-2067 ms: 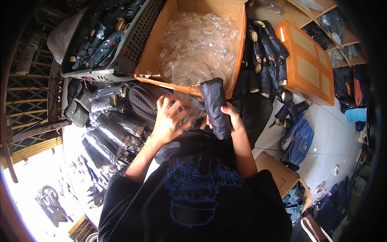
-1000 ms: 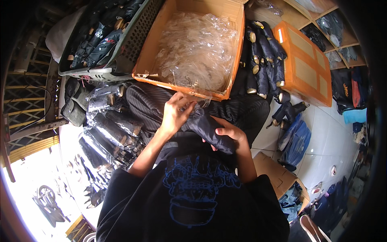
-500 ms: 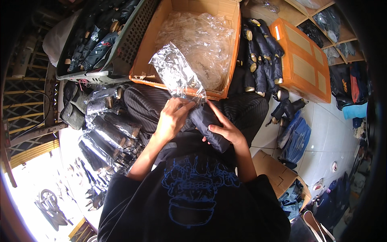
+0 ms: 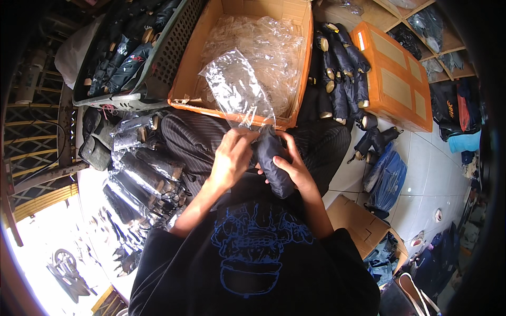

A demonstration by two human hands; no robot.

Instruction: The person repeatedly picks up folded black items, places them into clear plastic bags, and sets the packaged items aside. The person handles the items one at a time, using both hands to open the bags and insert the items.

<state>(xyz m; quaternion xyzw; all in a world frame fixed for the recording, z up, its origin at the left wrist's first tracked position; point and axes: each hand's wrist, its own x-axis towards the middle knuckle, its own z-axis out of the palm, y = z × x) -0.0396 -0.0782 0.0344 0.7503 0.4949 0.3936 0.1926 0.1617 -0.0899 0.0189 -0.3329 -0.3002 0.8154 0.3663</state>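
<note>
- your right hand point(image 4: 295, 168) wraps around a folded dark umbrella point(image 4: 274, 160), fingers closed on its lower half; the umbrella sits over your lap, just in front of your chest.
- your left hand point(image 4: 232, 158) pinches the mouth of a clear sleeve point(image 4: 237, 92) at the umbrella's upper end; thumb and fingers are pressed together on the film.
- the umbrella's long axis runs from your right hand up and slightly left toward the sleeve, so the sleeve's opening lies straight off the umbrella's top end, with the sleeve standing up and away from you over the box point(image 4: 190, 79).
- the left hand is the nearer one to the opening; the right hand holds farther down the shaft.
- whether the tip is already inside the film is hard to tell, since your left fingers cover that spot.
- the orange box in front of you holds more clear sleeves.
- bagged umbrellas point(image 4: 142, 174) lie in a pile at your left, by your knee.
- bare umbrellas point(image 4: 340, 73) with pale handles lie right of the box, and more fill a grey crate point(image 4: 174, 42) to its left.
</note>
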